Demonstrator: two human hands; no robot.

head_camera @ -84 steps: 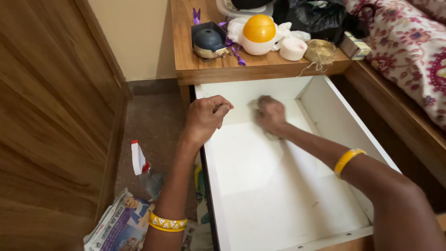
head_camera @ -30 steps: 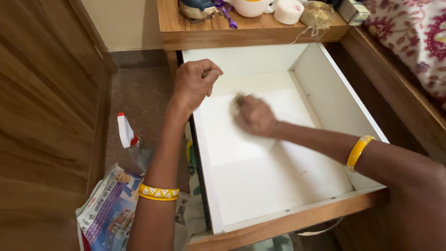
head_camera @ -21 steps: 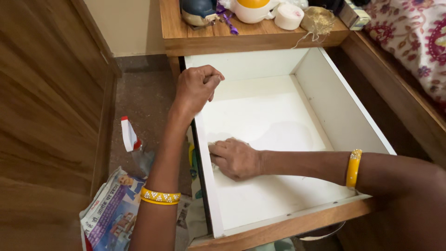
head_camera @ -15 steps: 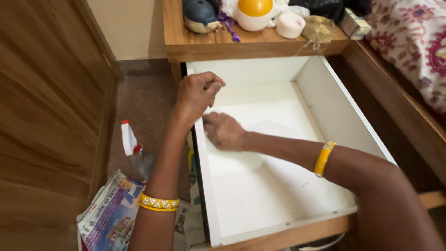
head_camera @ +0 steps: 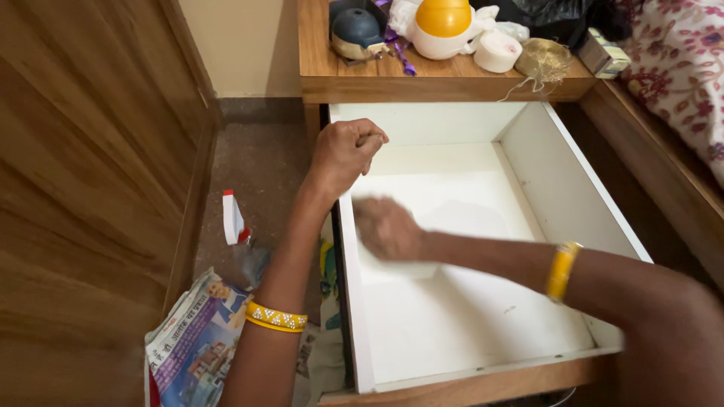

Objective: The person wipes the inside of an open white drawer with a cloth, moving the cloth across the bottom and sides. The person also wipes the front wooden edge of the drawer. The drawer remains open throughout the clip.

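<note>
A white drawer [head_camera: 467,324] is pulled out from a wooden nightstand [head_camera: 377,79]. My left hand [head_camera: 345,151] is closed over the top of the drawer's left wall, near the back. Inside the drawer, low against that wall, my right hand [head_camera: 388,228] is blurred by motion and clenched on a pale cloth that barely shows beneath it. Both wrists wear yellow bangles. The drawer floor around the hand is bare white.
A spray bottle [head_camera: 232,218] and a newspaper [head_camera: 192,347] lie on the floor left of the drawer. A wooden panel [head_camera: 90,188] stands at far left. On the nightstand are a yellow-and-white round container [head_camera: 443,26], a white roll [head_camera: 496,51] and a dark dome-shaped object [head_camera: 358,32]. A floral bed cover [head_camera: 682,53] is at right.
My right hand swept from the drawer's back to its left wall, then forward and back along it. My left hand kept its hold on the drawer wall.
</note>
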